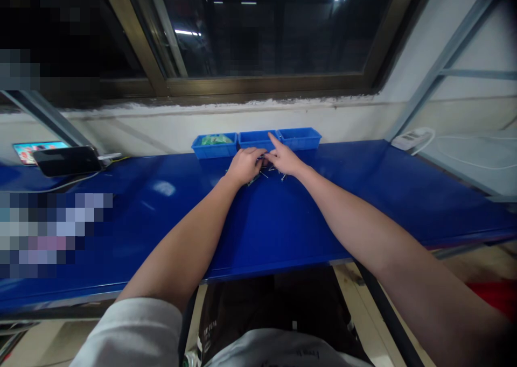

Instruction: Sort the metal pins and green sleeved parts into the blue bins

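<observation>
Both arms reach far across a glossy blue table. My left hand is curled closed over small metal parts, with its fingers pinched at something too small to name. My right hand meets it, index finger stretched toward the bins, the other fingers bent at the same spot. Several small screws or pins lie scattered on the table under and around the hands. Just beyond stand three small blue bins: the left bin holds green packets, the middle bin and the right bin show no contents.
A dark phone with a cable lies at the far left beside a colourful card. A white power strip with a cord sits at the right, by a metal frame. A dark window runs along the wall behind.
</observation>
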`<action>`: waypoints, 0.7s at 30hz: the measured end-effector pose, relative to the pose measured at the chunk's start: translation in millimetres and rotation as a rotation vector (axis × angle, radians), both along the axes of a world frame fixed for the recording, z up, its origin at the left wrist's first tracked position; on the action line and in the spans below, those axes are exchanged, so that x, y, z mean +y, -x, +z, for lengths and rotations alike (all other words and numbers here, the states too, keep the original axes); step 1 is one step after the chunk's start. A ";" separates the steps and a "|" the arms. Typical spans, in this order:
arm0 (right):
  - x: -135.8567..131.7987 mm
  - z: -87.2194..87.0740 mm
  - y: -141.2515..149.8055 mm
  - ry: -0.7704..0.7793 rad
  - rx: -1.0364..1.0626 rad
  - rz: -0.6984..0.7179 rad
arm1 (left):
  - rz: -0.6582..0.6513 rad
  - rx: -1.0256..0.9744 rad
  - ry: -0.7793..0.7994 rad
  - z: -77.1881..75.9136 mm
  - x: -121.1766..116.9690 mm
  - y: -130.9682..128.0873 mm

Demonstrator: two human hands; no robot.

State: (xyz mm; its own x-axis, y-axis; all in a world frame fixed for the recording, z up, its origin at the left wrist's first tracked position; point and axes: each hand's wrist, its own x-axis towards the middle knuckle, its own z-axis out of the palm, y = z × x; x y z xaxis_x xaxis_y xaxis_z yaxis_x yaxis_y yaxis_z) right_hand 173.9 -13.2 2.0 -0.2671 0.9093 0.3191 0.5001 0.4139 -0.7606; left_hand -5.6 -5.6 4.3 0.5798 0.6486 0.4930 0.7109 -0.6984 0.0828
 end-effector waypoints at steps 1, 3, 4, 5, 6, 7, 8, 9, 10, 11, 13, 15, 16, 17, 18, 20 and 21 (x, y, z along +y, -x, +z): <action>-0.4 0.2 0.4 0.025 0.015 0.014 | -0.030 -0.004 -0.002 -1.2 1.8 0.9; -1.7 1.2 1.1 0.062 0.037 0.030 | -0.072 -0.023 -0.020 -3.7 5.6 3.0; -2.5 2.0 1.4 0.073 0.048 0.034 | -0.085 -0.037 -0.036 -4.7 7.5 3.9; -3.4 3.0 1.8 0.078 0.060 0.036 | -0.095 -0.051 -0.053 -5.6 9.1 4.6; -4.2 4.0 2.2 0.081 0.073 0.034 | -0.102 -0.063 -0.070 -6.2 10.4 5.0; -4.8 4.8 2.6 0.086 0.086 0.032 | -0.106 -0.073 -0.084 -6.5 11.2 5.2; -5.2 5.4 3.0 0.091 0.096 0.029 | -0.107 -0.076 -0.093 -6.5 11.7 5.1; -5.4 5.8 3.3 0.096 0.105 0.027 | -0.104 -0.072 -0.096 -6.2 11.7 4.8; -5.2 5.8 3.6 0.098 0.112 0.022 | -0.096 -0.063 -0.096 -5.7 11.3 4.4; -4.8 5.6 3.7 0.093 0.116 0.014 | -0.082 -0.052 -0.093 -5.0 10.7 4.0; -3.4 4.8 3.4 0.062 0.129 -0.007 | -0.038 -0.035 -0.087 -3.3 8.9 3.4; -1.5 3.9 2.1 0.016 0.161 -0.029 | 0.018 -0.041 -0.085 -1.8 7.3 3.3; -0.5 3.5 1.1 -0.003 0.186 -0.039 | 0.043 -0.048 -0.084 -1.2 6.7 3.3; 0.5 3.2 -0.3 -0.016 0.216 -0.047 | 0.063 -0.057 -0.082 -0.8 6.2 3.4; 1.5 3.0 -1.8 -0.022 0.246 -0.050 | 0.078 -0.065 -0.080 -0.7 6.0 3.6; 3.3 2.6 -5.0 -0.023 0.301 -0.048 | 0.096 -0.077 -0.079 -1.0 6.1 3.7; 4.2 2.4 -6.4 -0.021 0.322 -0.043 | 0.099 -0.082 -0.080 -1.4 6.4 3.7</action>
State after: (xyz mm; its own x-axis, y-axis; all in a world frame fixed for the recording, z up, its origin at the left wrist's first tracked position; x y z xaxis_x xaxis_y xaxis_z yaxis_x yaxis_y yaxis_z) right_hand 180.3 -9.0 4.4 -0.1104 0.9100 0.3997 0.2526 0.4146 -0.8742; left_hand -9.3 0.8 2.9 0.4709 0.6573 0.5884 0.7695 -0.6322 0.0903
